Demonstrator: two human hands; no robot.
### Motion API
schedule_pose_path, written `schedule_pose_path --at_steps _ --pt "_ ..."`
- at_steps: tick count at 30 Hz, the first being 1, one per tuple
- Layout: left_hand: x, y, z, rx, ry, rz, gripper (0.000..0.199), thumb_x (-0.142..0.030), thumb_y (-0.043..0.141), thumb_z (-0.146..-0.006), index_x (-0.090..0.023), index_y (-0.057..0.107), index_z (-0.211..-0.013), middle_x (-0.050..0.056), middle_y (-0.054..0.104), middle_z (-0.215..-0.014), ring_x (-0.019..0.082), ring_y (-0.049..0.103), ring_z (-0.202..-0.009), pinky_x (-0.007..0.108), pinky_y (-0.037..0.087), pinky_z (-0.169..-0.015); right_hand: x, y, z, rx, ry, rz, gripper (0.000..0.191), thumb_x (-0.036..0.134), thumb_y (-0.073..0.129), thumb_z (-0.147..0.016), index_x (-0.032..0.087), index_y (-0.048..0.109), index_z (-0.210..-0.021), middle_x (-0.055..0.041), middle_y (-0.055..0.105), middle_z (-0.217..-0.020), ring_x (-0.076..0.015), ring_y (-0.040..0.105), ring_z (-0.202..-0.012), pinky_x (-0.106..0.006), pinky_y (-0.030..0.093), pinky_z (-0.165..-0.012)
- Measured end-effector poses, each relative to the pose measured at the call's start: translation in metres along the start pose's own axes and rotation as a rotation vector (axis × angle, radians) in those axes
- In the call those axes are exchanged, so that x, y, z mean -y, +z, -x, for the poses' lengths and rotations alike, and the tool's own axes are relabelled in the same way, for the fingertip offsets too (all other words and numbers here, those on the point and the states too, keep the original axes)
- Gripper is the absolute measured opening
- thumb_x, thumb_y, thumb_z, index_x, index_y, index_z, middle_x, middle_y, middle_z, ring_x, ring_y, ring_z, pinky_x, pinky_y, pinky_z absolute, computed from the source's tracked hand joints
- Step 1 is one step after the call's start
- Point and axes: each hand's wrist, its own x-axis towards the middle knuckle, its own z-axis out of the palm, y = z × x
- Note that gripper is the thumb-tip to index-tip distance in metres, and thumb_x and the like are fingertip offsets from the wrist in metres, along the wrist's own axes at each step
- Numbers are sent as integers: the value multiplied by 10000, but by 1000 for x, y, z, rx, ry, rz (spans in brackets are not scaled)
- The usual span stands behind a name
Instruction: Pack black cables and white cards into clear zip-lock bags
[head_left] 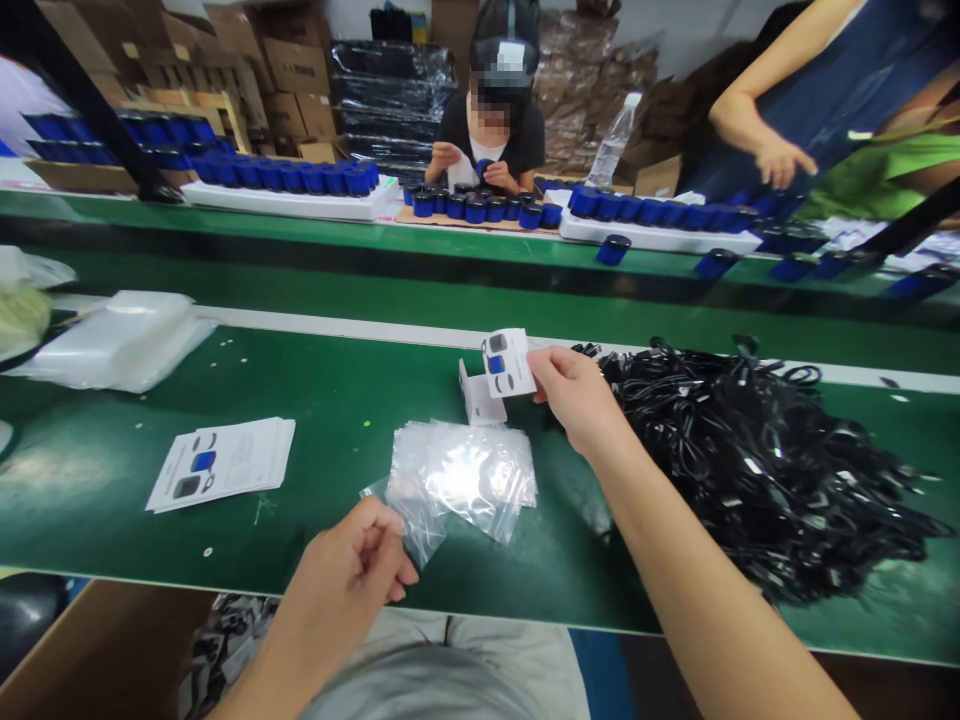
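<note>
My right hand (574, 395) pinches a printed folded leaflet (508, 362) by its right edge, above the green table. Just behind and below it, another folded paper (484, 400) stands partly open. My left hand (356, 560) is closed at the near edge of the table, its fingers curled on a small clear plastic bag (420, 525). Beyond that bag lies a pile of clear plastic bags (480, 470), shiny with glare. To the left rests a stack of printed leaflets (225, 460).
A large heap of black cables (742, 470) covers the right side. Clear plastic packaging (120, 335) lies at the left. Across the raised green ledge stand rows of blue jars with black lids (285, 175). One co-worker (491, 120) sits opposite; another person's arm (772, 90) reaches in at the right.
</note>
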Motion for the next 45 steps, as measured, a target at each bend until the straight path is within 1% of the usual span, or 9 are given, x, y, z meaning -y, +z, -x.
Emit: schedule_pose_path --at_steps 7,15,19,22,25,30,37,42,45 --pt "0 2 -2 -71 -35 221 242 -376 443 -856 -212 473 -679 -31 661 -614 140 648 -578 248 515 -580 8 -2 122 516 -335 258 166 165 456 -880 210 519 -733 3 563 -696 -135 538 -611 -233 383 -535" --pt "9 2 -8 -309 155 -32 225 -347 430 -839 -218 486 -664 -93 395 -473 98 399 -414 189 339 -404 -21 52 166 181 -275 -41 47 238 499 -878 212 538 -884 -42 592 -844 -174 583 -759 -280 470 -666" --pt "7 0 -8 -404 171 -21 224 -354 414 -845 -224 475 -674 -101 370 -457 98 384 -385 187 332 -379 -30 75 189 167 -111 -413 580 449 681 -739 200 463 -1215 -108 632 -1046 -222 644 -826 -300 533 -660" --pt "6 -1 -7 -406 177 -12 209 -336 419 -847 -227 469 -677 -103 400 -445 99 417 -372 184 349 -376 -34 79 191 293 -16 -333 161 333 594 -832 183 620 -883 -38 661 -690 -170 636 -566 -234 491 -484" --pt "6 -2 -4 -358 210 -28 195 -306 423 -859 -227 470 -688 -96 491 -432 103 503 -392 180 406 -420 -34 69 179 121 -305 -102 171 152 524 -854 169 613 -710 -27 612 -604 -146 604 -529 -225 470 -491" --pt "6 -1 5 -311 357 -202 158 -270 466 -856 -226 483 -706 -83 555 -489 102 543 -416 170 405 -413 -29 55 163 -31 -831 231 194 116 487 -863 111 598 -1022 -77 663 -706 -175 618 -567 -261 477 -513" --pt "15 16 15 -273 759 -616 187 -182 410 -904 -221 475 -732 -69 529 -517 115 540 -419 211 374 -434 -26 56 171 115 -495 469 203 96 394 -845 183 577 -846 -21 620 -637 -176 593 -500 -260 384 -463" --pt "20 19 22 -93 756 -607 147 -178 409 -902 -227 525 -825 -4 551 -778 136 596 -630 224 451 -545 -22 35 162 347 -306 210 189 130 431 -863 185 611 -850 -21 646 -693 -154 611 -563 -233 409 -516" --pt "17 19 25 -102 729 -480 129 -180 429 -878 -237 540 -845 -5 487 -835 110 562 -641 202 458 -569 -23 33 150 247 -130 141 37 154 612 -792 185 624 -809 15 623 -645 -131 583 -546 -215 414 -529"
